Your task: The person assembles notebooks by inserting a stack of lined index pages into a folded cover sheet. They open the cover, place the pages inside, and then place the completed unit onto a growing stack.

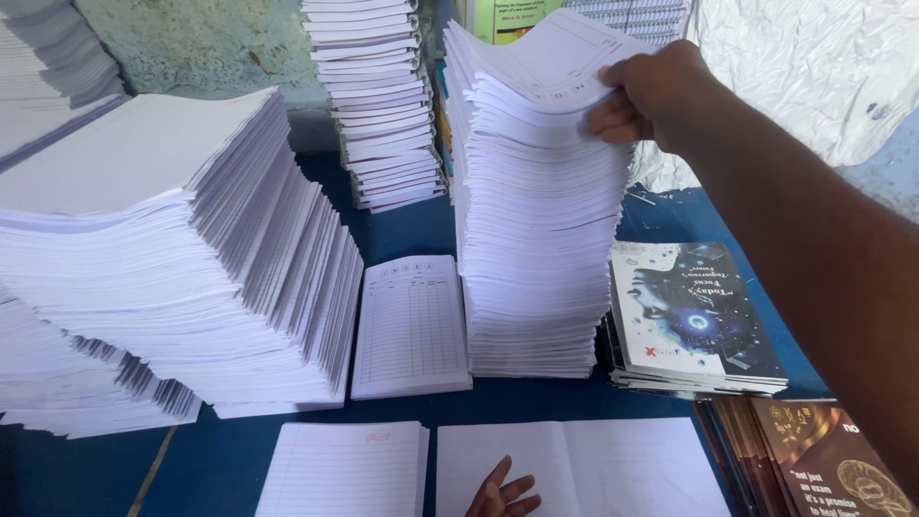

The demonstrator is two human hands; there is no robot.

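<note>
The right hand [643,96] had its grip closed on the top sheets [560,57] of a tall paper stack [536,239]. The left hand [503,496] lay flat, fingers spread, on an open booklet [613,460]. The blue surface [412,215] stood against a worn green wall [191,43].

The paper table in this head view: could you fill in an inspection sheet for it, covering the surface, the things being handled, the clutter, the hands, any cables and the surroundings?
Surface: blue table, mostly covered.
Job's things: tall stack of printed sheets, its top sheet lifted at the right edge; open ruled sheets at the near edge.
Clutter: slanting big paper pile, low pile of index sheets, blue printed covers, brown covers, another stack behind.
Hands: right hand pinches the top sheet; left hand rests on the open ruled sheets, fingers spread.
Cables: nothing seen.
Surroundings: worn greenish wall, crumpled white plastic sheet.
</note>
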